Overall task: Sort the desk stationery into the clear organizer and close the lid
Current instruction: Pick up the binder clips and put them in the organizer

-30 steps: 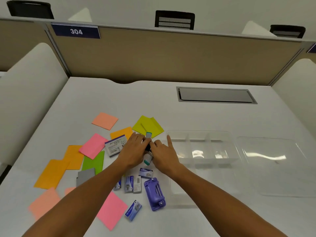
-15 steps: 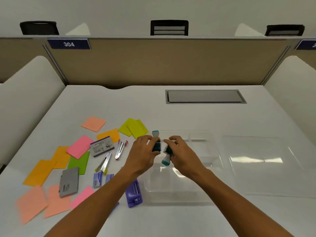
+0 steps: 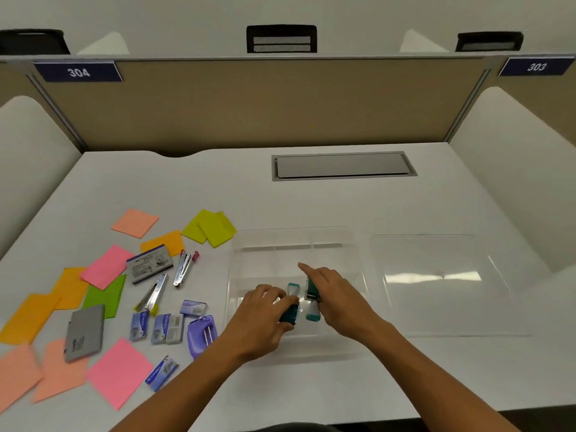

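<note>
Two bare hands work over the clear organizer, which sits on the white desk with its lid off and lying flat just to its right. The left hand grasps a teal correction-tape-style dispenser over the organizer's near compartment; whether it touches the floor cannot be told. The right hand grasps a second teal dispenser, index finger extended forward. The two dispensers sit just beside each other.

Legible writing: placard "304" on the partition at upper left; placard "303" at upper right. A white-and-blue staple box carries print too small to read. A grey card bears a blurred word.

Outside the organizer, on the desk to the left: two metal staplers, a purple hole punch, several small blue staple packs, and scattered sticky notes in pink, orange, peach, green and yellow. A grey cable hatch is set into the desk behind the organizer.
</note>
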The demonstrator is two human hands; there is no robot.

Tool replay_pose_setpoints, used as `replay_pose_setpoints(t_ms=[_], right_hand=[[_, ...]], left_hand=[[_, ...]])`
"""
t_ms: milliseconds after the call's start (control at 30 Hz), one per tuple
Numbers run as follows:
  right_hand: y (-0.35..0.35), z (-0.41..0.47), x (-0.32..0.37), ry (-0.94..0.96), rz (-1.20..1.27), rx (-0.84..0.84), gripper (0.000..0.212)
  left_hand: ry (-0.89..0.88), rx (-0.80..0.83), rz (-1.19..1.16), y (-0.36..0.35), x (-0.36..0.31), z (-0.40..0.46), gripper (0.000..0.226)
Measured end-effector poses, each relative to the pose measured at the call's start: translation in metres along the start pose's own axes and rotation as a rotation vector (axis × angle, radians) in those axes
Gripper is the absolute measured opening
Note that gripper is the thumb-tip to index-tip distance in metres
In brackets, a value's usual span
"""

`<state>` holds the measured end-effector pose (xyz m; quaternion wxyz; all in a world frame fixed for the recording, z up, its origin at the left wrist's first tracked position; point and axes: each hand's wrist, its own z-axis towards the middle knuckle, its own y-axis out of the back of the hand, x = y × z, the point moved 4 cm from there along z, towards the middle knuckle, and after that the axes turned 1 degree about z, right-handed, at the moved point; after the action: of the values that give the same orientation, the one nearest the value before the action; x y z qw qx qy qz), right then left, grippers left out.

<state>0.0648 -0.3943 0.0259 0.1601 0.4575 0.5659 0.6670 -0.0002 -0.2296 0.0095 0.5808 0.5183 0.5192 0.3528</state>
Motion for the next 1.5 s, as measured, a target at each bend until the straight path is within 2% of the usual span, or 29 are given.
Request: replay_pose_setpoints(t_ms=[200, 467, 900, 1033, 1133, 1367, 1500], right_hand=[[-0.020, 0.014, -0.001, 0.070, -0.134, 0.062, 0.097], [-0.034, 0.022, 0.001, 0.067, -0.249, 0.113, 0.095], [-0.030, 0.017, 0.006, 0.036, -0.237, 0.172, 0.080], [-0.022, 0.016, 0.011, 0.000, -0.142, 0.178, 0.060], [-0.016, 0.018, 0.017, -0.018, -0.042, 0.154, 0.051], [-0.015, 0.027, 0.048, -0.017, 0.291, 0.093, 0.048], [-0.020, 0.031, 0.080, -0.067, 0.617, 0.063, 0.042]], left_hand=[[0.063, 0.112, 0.047, -0.006, -0.005, 0.007, 0.049], [0.128, 0.196, 0.031, -0.019, -0.004, 0.019, 0.046], [0.117, 0.133, 0.007, -0.026, -0.001, 0.019, 0.045], [0.135, 0.099, -0.012, -0.022, -0.004, 0.013, 0.043], [0.141, -0.001, -0.119, -0.016, -0.003, 0.001, 0.048], [0.158, -0.257, -0.347, 0.000, 0.001, -0.042, 0.059], [0.291, -0.370, -0.490, 0.002, 0.016, -0.071, 0.070]])
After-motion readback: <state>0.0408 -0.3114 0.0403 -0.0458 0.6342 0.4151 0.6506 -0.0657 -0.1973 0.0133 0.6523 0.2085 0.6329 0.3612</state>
